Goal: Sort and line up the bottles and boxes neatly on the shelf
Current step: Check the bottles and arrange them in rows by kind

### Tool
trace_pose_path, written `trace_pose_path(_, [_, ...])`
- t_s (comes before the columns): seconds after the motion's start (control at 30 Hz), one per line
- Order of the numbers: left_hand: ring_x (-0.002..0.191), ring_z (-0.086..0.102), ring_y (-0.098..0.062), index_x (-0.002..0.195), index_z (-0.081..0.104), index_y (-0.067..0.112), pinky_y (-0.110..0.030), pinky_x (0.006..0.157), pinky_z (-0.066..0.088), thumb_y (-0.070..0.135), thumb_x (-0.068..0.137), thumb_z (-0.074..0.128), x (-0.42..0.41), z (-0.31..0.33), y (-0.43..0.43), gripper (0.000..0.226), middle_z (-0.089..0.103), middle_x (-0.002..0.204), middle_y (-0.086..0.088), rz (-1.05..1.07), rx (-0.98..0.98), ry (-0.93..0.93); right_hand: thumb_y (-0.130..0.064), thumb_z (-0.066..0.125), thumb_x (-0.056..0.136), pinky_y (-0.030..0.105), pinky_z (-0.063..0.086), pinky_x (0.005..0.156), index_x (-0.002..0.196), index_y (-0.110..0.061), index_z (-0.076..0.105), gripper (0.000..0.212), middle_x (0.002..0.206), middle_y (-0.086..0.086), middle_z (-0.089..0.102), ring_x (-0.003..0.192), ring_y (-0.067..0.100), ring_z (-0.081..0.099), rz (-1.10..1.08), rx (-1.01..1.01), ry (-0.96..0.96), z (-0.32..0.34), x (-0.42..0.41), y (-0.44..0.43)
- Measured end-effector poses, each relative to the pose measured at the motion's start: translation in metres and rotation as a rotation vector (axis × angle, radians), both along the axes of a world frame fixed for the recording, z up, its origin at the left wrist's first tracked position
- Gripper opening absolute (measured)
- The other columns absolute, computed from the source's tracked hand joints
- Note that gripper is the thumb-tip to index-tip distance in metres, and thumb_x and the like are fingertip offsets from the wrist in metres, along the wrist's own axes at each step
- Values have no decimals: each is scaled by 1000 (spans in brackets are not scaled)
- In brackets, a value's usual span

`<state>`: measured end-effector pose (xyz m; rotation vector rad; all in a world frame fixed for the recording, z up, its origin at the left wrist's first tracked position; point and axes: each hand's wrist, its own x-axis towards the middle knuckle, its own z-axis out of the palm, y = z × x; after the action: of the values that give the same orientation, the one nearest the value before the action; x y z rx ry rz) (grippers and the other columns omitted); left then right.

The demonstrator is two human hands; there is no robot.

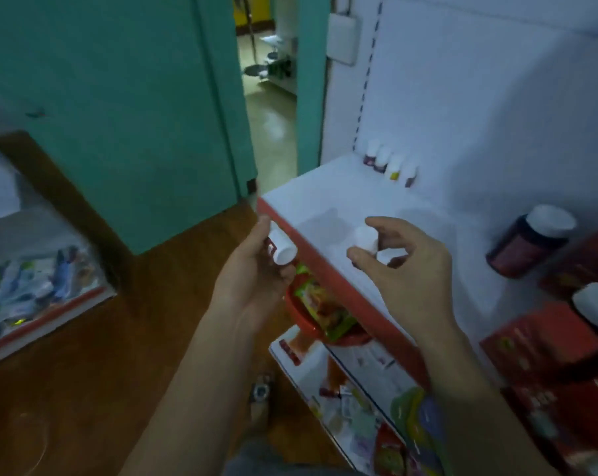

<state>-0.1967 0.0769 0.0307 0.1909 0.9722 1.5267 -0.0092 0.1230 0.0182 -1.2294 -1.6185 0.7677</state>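
My left hand grips a small white bottle with a red label, held just off the red front edge of the white shelf. Over the shelf, my right hand pinches two small white bottles between thumb and fingers. Several small white-capped bottles stand in a row at the shelf's back left corner. A large dark red bottle with a white cap stands at the right, beside red boxes and another white-capped bottle.
Below the shelf sits a red basket with a green packet, above lower shelves of packets. A teal door and an open doorway lie to the left, over brown floor. Another shelf of goods is at far left.
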Motion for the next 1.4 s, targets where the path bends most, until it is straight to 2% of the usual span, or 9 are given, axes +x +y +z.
trace_pose_path(0.07, [89,64,-20,120,69,7,-26,66,46,31,86,72,2,-7,62,42,72,102,-8,-175,8,98,-26,89,76,13,49,66,108,-27,75,35,99,-16,71,91,3,67,-124,34,-1,-10,3,34])
trace_pose_path(0.33, [75,68,-12,108,72,18,-24,69,54,14,93,72,13,-8,246,16,74,88,6,-633,162,461,-18,83,82,8,45,70,117,-25,72,37,103,-1,61,76,7,63,-644,30,-110,-36,18,157])
trace_pose_path(0.5, [79,71,-13,98,72,16,-23,69,56,11,91,75,12,-22,297,9,75,87,6,-741,143,486,-13,79,81,38,55,71,111,-20,64,35,94,0,59,71,16,63,-787,-22,-136,-63,18,207])
trace_pose_path(0.73, [84,71,-12,106,68,15,-31,80,58,13,88,78,14,-35,315,22,69,99,-4,-825,177,653,-2,73,80,27,58,78,119,-24,54,48,103,-11,62,89,10,68,-784,-93,11,-62,-7,200])
trace_pose_path(0.87, [87,72,-20,109,64,5,-35,79,62,16,86,81,34,-32,308,31,69,98,-13,-900,275,760,-8,76,73,14,48,82,130,-24,52,64,123,-12,58,104,6,57,-576,-39,-191,-54,-26,167])
trace_pose_path(1.03, [92,72,-19,110,65,11,-34,82,62,18,86,81,47,-29,302,30,71,99,-7,-995,363,707,-11,77,86,9,40,80,117,-16,62,35,106,-8,67,88,6,56,-773,111,-264,-59,-22,170])
trace_pose_path(1.13, [83,65,-13,110,64,21,-28,73,53,20,87,79,29,-45,321,27,67,96,4,-889,468,1179,-9,75,86,6,39,76,110,-15,60,29,96,-8,64,82,6,55,-959,52,-161,-67,-2,185])
trace_pose_path(1.2, [90,62,-18,108,65,22,-33,81,50,20,88,77,13,-60,335,24,62,101,4,-858,548,1529,-13,74,85,20,48,81,107,-16,60,26,97,-4,63,88,14,59,-1022,-9,-144,-74,6,197])
trace_pose_path(1.4, [117,51,-26,122,64,23,-48,97,48,29,93,70,4,-76,337,30,52,129,-3,-942,598,1718,-28,77,82,33,48,84,103,-24,65,25,94,-8,69,94,21,62,-988,-89,-232,-77,5,208])
